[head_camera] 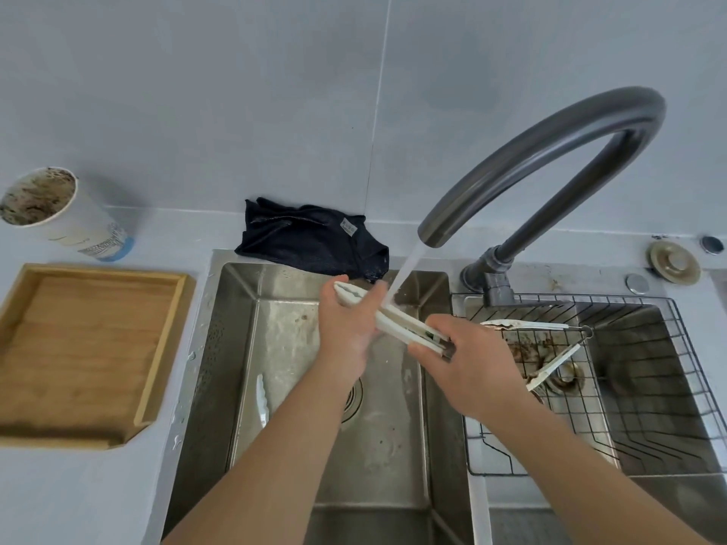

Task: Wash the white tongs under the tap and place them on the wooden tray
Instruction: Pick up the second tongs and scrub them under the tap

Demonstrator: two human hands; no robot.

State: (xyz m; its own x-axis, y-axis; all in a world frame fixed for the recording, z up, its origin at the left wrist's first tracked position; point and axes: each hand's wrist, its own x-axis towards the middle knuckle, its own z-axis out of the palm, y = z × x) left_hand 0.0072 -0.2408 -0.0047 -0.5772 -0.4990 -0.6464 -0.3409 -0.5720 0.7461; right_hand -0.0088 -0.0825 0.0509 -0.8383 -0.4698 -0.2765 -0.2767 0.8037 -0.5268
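Tongs (pixel 397 318) looking like smooth white plastic; sink (pixel 236 348) showing wet brushed steel; tap (pixel 550 139) reading matt grey metal; tray (pixel 78 348) showing wood grain; cloth (pixel 310 241) looking dark, mesh-like.

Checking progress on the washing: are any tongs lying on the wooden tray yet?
No, the wooden tray holds no tongs; both hands hold the white tongs under the running tap.

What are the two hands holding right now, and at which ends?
Both hold the white tongs under the running tap. The left hand grips the tip end; the right hand grips the hinge end.
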